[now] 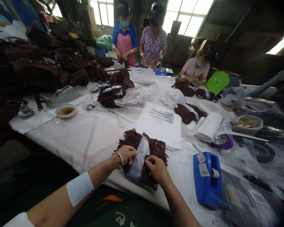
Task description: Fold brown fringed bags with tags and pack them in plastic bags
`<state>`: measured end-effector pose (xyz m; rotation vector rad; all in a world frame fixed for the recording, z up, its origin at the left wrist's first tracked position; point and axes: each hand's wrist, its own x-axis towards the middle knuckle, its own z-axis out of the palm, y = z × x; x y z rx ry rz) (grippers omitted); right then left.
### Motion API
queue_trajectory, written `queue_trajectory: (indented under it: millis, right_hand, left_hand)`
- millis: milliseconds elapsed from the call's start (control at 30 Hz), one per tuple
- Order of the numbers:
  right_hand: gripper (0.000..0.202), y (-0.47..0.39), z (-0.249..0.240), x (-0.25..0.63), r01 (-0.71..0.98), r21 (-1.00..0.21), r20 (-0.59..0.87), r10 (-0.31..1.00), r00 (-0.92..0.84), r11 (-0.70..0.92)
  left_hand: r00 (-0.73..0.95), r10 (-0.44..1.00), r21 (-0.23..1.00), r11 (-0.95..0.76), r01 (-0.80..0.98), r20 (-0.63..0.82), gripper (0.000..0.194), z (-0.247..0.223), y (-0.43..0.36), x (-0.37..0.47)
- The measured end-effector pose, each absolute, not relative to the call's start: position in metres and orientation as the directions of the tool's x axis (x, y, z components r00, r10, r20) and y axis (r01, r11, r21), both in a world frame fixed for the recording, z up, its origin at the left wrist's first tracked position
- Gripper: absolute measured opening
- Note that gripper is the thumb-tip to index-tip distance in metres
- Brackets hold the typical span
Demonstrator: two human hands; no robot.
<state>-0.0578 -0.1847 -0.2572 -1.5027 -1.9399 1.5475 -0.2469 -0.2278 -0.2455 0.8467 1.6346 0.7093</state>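
A dark brown fringed bag (pixel 157 145) lies at the table's near edge, with fringe on both sides and metal eyelets near its top right. Down its middle runs a strip of translucent plastic wrap (pixel 138 165). My left hand (pixel 126 155) is closed in a pinch at the left edge of the wrap, and a bracelet circles that wrist. On the other side, my right hand (pixel 157 169) rests over the bag with thumb and fingertips pressed together beside the wrap's right edge. What those fingertips grip is too small to make out.
A blue tape dispenser (pixel 207 181) stands to the right. White printed bags (pixel 159 124) lie just beyond the brown one. Further off are a bowl of brown liquid (pixel 65 111), a container with scissors (pixel 247 123) and piled brown bags (pixel 38 69). Several co-workers (pixel 125 41) work across the table.
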Motion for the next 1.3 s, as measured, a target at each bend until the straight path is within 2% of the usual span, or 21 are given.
queue_trajectory:
  millis: [133,300,467,700,867,1067,1200,1300]
  right_hand:
    - [0.025,-0.183,-0.257,-0.062,0.506,-0.85,-0.425,0.758,-0.495,-0.146]
    - [0.026,-0.186,-0.255,-0.062,0.482,-0.86,-0.43,0.746,-0.509,-0.167]
    - [0.026,-0.194,-0.248,-0.06,0.531,-0.841,-0.399,0.785,-0.473,-0.107]
    - [0.021,-0.189,-0.249,-0.072,0.611,-0.788,-0.274,0.848,-0.453,0.072]
    - [0.025,-0.188,-0.26,-0.072,0.632,-0.77,-0.257,0.862,-0.438,0.091]
    - [0.024,-0.189,-0.261,-0.068,0.573,-0.819,-0.292,0.857,-0.425,0.006]
    - [0.03,-0.193,-0.254,-0.063,0.499,-0.858,-0.379,0.805,-0.456,-0.121]
    - [0.033,-0.196,-0.251,-0.062,0.461,-0.866,-0.419,0.782,-0.462,-0.192]
  left_hand:
    - [-0.053,0.802,0.798,0.598,0.073,-0.595,0.032,-0.248,-0.228,-0.246]
    - [0.002,0.822,0.822,0.569,0.008,-0.569,0.047,-0.253,-0.23,-0.243]
    - [0.02,0.848,0.843,0.529,-0.096,-0.53,0.05,-0.252,-0.234,-0.24]
    - [0.021,0.855,0.84,0.513,-0.177,-0.517,0.05,-0.261,-0.233,-0.237]
    - [0.017,0.882,0.857,0.461,-0.228,-0.47,0.047,-0.262,-0.242,-0.236]
    - [0.036,0.944,0.913,0.326,-0.245,-0.327,0.041,-0.246,-0.263,-0.234]
    - [-0.082,0.903,0.897,0.404,-0.18,-0.423,0.043,-0.249,-0.266,-0.228]
    - [-0.1,0.879,0.878,0.446,-0.172,-0.466,0.043,-0.255,-0.263,-0.222]
